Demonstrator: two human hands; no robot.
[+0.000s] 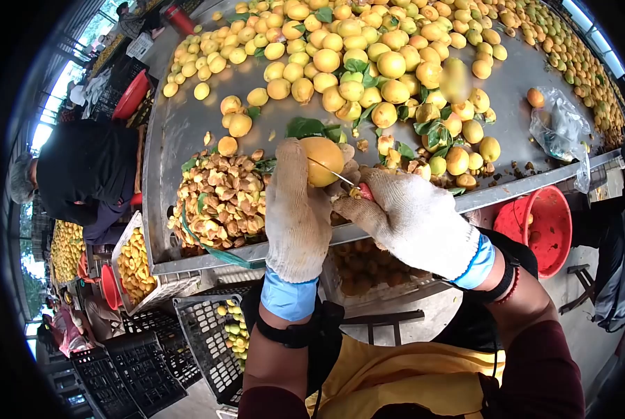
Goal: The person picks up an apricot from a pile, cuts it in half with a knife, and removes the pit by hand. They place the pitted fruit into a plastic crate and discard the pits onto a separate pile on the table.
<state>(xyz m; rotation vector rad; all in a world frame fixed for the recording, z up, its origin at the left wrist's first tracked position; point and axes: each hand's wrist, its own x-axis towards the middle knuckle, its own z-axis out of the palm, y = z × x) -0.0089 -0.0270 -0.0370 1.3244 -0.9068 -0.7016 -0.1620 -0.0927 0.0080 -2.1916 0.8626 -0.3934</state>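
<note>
My left hand (295,223), in a pale knit glove, is closed around a yellow-orange persimmon (321,155) above the front edge of the metal table. My right hand (420,220), gloved as well, grips a small knife (366,191) with a red handle. Its thin blade lies against the side of the fruit, pointing up and to the left. Some of my right fingers reach behind the fruit, and their tips are hidden. Left of my hands sits a heap of brownish persimmon trimmings (221,199). Green leaves (305,128) lie just beyond the held fruit.
Many loose persimmons (354,63) cover the metal table (187,126). A clear plastic bag (562,129) lies at the right. Red buckets (560,234) and black crates (204,328) stand around. A person in dark clothes (85,167) works at the left. A fruit-filled crate sits below the table.
</note>
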